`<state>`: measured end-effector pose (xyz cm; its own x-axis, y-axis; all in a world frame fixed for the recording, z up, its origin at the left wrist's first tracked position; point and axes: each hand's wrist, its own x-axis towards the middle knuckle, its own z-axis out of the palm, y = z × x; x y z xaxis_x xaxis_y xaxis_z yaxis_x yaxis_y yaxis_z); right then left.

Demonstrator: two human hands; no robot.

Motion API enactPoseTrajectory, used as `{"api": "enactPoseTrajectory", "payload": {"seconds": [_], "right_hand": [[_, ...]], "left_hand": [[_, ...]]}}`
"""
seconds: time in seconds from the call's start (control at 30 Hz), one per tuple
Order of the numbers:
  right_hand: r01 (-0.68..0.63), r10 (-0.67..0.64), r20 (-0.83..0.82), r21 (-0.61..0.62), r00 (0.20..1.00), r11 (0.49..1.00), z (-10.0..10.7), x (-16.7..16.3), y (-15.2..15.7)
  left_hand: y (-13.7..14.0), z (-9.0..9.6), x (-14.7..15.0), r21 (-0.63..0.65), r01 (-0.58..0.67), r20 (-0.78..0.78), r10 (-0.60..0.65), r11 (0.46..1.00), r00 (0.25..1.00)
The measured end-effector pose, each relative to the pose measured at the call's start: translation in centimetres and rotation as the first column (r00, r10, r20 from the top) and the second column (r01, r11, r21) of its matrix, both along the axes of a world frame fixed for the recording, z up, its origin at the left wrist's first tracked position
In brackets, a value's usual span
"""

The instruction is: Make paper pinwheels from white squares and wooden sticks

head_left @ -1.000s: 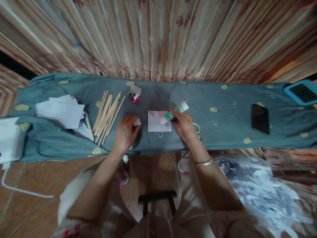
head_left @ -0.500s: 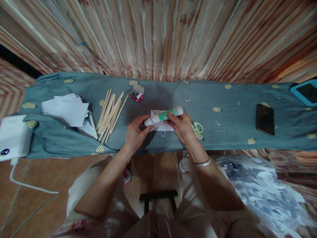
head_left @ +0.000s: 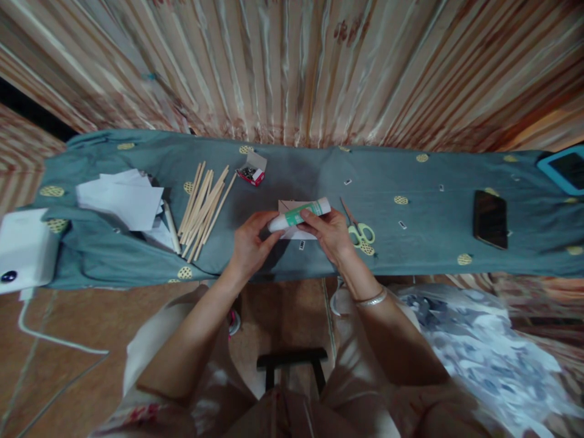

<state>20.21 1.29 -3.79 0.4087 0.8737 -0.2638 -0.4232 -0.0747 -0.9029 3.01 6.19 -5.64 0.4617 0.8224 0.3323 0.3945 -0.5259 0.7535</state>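
A white and green glue stick (head_left: 296, 215) is held level between my two hands, above the cloth-covered table. My left hand (head_left: 253, 242) grips its white left end with thumb and fingers. Around the right part of the tube closes my right hand (head_left: 329, 231), thumb on top of the green label. Beneath the glue stick lies a folded piece of white paper (head_left: 298, 234), partly hidden by the tube and my fingers. Green-handled scissors (head_left: 358, 231) rest just right of my right hand.
Left on the table are wooden sticks (head_left: 205, 210), white paper sheets (head_left: 121, 204), a white pen-like stick (head_left: 171, 228) and a white device (head_left: 25, 249). A small open red box (head_left: 252, 170) stands behind. A phone (head_left: 490, 219) and blue-framed device (head_left: 566, 170) lie right.
The glue stick has shifted slightly left with my right hand, and its left end is more covered by my left fingers. More of the scissors shows now.
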Motion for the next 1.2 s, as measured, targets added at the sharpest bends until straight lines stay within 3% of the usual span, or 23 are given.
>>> {"api": "enactPoseTrajectory", "payload": {"seconds": [0.23, 0.5, 0.6, 0.67, 0.7, 0.77, 0.83, 0.9, 0.97, 1.07, 1.2], "right_hand": [[-0.035, 0.033, -0.041, -0.035, 0.999, 0.999, -0.1, -0.8, 0.2], [-0.114, 0.114, -0.037, -0.002, 0.993, 0.993, -0.8, -1.9, 0.2], [-0.169, 0.167, 0.075, 0.021, 0.983, 0.985, -1.2, -1.4, 0.0], [-0.147, 0.134, 0.279, 0.027, 0.951, 0.989, -1.5, -0.4, -0.3], [-0.127, 0.105, 0.427, 0.023, 0.898, 0.992, -1.6, 0.3, -0.6], [-0.133, 0.104, 0.744, -0.021, 0.660, 0.991, -1.7, 1.5, -1.5], [-0.213, 0.137, 0.901, -0.051, 0.413, 0.976, -1.7, 2.4, -2.6], [-0.285, 0.146, 0.959, -0.074, 0.242, 0.956, -1.8, 2.7, -3.6], [-0.316, 0.142, 0.980, -0.092, 0.138, 0.944, -2.0, 2.8, -4.3], [-0.314, 0.128, 0.990, -0.104, 0.056, 0.944, -2.3, 2.8, -4.8], [-0.296, 0.132, 0.991, -0.122, 0.013, 0.947, -2.4, 3.0, -4.8]], "left_hand": [[-0.1, 0.6, -0.4, 0.051, 0.007, -0.079, -0.003, 0.999, 0.997], [-0.2, 0.8, -0.9, 0.043, 0.020, -0.052, -0.018, 0.999, 0.998], [0.1, 0.8, -1.1, -0.006, 0.001, -0.034, -0.001, 1.000, 0.999], [0.7, 0.6, -1.6, -0.028, -0.082, -0.043, 0.081, 0.996, 0.996], [1.1, 0.6, -2.0, -0.025, -0.129, -0.061, 0.127, 0.991, 0.990], [2.0, 0.4, -2.8, 0.010, -0.191, -0.132, 0.191, 0.981, 0.973], [2.8, 0.3, -3.6, 0.079, -0.212, -0.221, 0.224, 0.974, 0.949], [3.3, 0.1, -4.1, 0.145, -0.195, -0.304, 0.231, 0.970, 0.924], [3.5, 0.0, -4.2, 0.213, -0.168, -0.348, 0.235, 0.963, 0.908], [2.8, -0.1, -3.3, 0.317, -0.093, -0.322, 0.200, 0.944, 0.926], [0.7, -0.7, -0.5, 0.367, 0.185, -0.308, -0.069, 0.911, 0.949]]}}
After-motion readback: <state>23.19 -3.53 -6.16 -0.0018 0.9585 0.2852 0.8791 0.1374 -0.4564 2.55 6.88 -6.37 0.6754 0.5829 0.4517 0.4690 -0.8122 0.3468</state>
